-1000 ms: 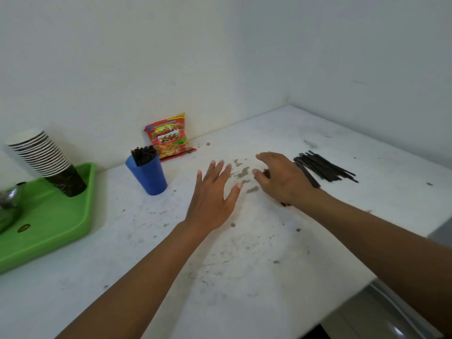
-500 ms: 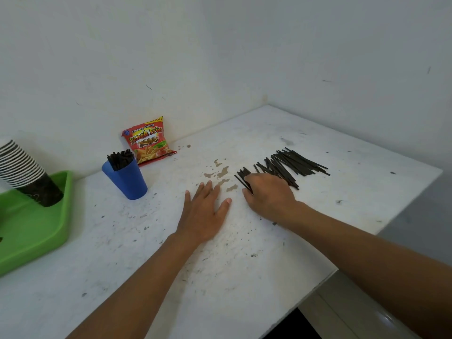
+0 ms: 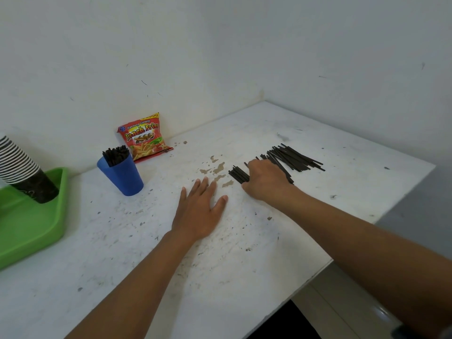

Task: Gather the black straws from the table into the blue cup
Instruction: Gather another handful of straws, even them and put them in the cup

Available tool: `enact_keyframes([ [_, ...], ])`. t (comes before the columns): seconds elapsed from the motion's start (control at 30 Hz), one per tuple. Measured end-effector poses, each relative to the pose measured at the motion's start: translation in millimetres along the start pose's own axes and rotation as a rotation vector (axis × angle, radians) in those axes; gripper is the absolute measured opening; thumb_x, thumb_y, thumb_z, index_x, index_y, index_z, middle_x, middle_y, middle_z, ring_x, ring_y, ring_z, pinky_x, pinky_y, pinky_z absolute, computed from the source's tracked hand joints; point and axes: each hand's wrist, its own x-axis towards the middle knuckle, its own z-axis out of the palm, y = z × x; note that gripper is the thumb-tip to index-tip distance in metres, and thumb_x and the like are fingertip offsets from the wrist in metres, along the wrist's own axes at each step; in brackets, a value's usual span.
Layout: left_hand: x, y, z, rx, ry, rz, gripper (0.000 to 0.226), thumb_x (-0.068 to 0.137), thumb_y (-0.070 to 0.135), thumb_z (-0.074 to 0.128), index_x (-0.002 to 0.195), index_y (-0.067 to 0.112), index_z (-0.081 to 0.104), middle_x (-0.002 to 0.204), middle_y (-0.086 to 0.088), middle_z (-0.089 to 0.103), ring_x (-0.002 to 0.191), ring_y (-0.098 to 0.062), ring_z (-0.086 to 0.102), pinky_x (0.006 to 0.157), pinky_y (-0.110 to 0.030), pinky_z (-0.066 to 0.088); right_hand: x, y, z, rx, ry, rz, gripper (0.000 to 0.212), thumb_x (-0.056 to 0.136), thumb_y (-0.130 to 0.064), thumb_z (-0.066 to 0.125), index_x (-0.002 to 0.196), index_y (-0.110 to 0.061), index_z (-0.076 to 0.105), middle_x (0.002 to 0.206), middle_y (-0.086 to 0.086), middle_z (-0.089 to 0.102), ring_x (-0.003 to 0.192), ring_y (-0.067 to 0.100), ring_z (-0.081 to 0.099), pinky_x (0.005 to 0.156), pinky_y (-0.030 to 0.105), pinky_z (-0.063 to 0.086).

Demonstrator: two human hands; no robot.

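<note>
R hand (image 3: 265, 179) is curled over a small bunch of black straws (image 3: 239, 174), fingers gripping them against the white table (image 3: 244, 253) – bunch ends poke out just L of the knuckles. Loose straw pile (image 3: 294, 157) lies just R of that hand, touching the table. L hand (image 3: 201, 210) lies flat, fingers spread, palm down, near the R hand on its L side. Further L of the R hand – blue cup (image 3: 122, 176), upright, w/ straws standing in it. Behind the cup, red snack bag (image 3: 143, 137) reads "Kentang Goreng French Fries 2000". Far L: green tray (image 3: 36, 223) w/ stacked paper cups (image 3: 22, 170).
</note>
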Motion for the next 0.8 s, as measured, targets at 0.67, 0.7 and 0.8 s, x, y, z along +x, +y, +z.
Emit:
enact_keyframes([
  [0.67, -2, 0, -3, 0.0, 0.016, 0.015, 0.073, 0.101, 0.068, 0.019, 0.163, 0.029, 0.019, 0.172, 0.004, 0.01, 0.159, -0.014, 0.002, 0.129, -0.044, -0.001, 23, -37, -32, -0.365, -0.414, -0.073, 0.029, 0.085, -0.007, 0.059, 0.113, -0.007, 0.068, 0.081, 0.005, 0.054, 0.067, 0.02, 0.056, 0.051, 0.024, 0.043],
  [0.7, -2, 0, -3, 0.0, 0.015, 0.015, 0.073, 0.101, 0.068, 0.019, 0.163, 0.029, 0.019, 0.172, 0.004, 0.01, 0.159, -0.014, 0.002, 0.129, -0.044, -0.001, 23, -37, -32, -0.399, -0.421, -0.086, 0.028, 0.086, -0.007, 0.058, 0.113, -0.008, 0.067, 0.08, 0.005, 0.053, 0.065, 0.02, 0.055, 0.049, 0.025, 0.041],
  [0.8, -3, 1, -4, -0.002, 0.008, 0.018, 0.073, 0.101, 0.067, 0.019, 0.163, 0.029, 0.018, 0.172, 0.004, 0.009, 0.159, -0.014, 0.002, 0.129, -0.044, -0.001, 23, -37, -32, -0.487, -0.448, -0.138, 0.014, 0.094, -0.012, 0.052, 0.106, -0.01, 0.058, 0.083, 0.003, 0.052, 0.072, 0.022, 0.054, 0.054, 0.029, 0.039],
])
